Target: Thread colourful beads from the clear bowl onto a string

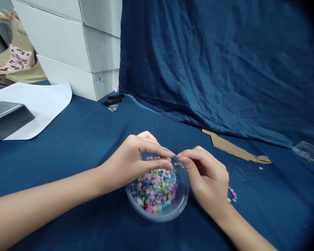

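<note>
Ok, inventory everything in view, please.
Round plastic bowl: one, clear, front centre
Round beads: many, multicoloured, in bowl
Loose beads: several, purple and whitish, right
Torn cardboard strip: one, brown, right
Stacked boxes: three, white, back left
Plastic pieces: two, clear, right edge and near boxes
Cloth curtain: one, blue, back
Cloth covering: one, blue, underneath
Paper sheet: one, white, left
Boxy object: one, grey, left edge
Thin strips: several, black, near boxes
Patterned cushion: one, pink, on beige seat
Left hand: one, over bowl
Right hand: one, at rim

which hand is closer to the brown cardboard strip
Right. The right hand is just left of the cardboard strip, a little nearer the camera; the left hand is farther left, over the bowl of beads.
</note>
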Action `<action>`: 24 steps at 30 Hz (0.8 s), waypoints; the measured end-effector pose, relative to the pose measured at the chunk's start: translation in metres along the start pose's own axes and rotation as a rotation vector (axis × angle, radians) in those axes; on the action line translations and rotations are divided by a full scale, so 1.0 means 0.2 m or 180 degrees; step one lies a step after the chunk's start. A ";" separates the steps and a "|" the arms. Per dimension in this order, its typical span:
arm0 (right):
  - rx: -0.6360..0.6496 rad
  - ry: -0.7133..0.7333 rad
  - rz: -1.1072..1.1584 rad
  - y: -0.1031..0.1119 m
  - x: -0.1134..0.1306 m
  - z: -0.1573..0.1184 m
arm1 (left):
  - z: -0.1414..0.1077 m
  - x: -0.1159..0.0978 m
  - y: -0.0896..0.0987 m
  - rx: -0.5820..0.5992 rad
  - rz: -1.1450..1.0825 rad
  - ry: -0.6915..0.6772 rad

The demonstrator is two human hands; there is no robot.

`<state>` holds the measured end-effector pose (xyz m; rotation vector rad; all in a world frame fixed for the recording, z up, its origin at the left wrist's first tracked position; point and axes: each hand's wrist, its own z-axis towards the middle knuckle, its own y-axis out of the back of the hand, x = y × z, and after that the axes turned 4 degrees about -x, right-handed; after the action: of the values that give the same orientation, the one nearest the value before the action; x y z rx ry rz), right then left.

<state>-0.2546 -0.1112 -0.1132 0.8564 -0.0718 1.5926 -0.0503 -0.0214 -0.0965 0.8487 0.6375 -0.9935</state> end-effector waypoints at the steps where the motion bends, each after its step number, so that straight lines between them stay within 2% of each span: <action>1: 0.0036 0.0041 -0.0045 0.00 0.00 0.00 | 0.00 0.00 0.00 0.0008 0.0000 -0.0015; 9: 0.0442 0.0303 -0.0275 0.00 0.02 0.01 | 0.00 0.00 0.00 0.0129 -0.0017 -0.0054; 20: 0.0667 -0.0092 -0.0090 0.01 0.02 0.02 | 0.00 0.00 0.00 0.0078 0.0045 -0.0061; 24: 0.0907 -0.0301 -0.0153 0.01 0.03 0.03 | -0.01 -0.01 0.01 0.0104 0.0110 -0.0193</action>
<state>-0.2533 -0.1096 -0.1044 1.1460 0.1107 1.5382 -0.0494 -0.0189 -0.0948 0.8526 0.5547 -0.9970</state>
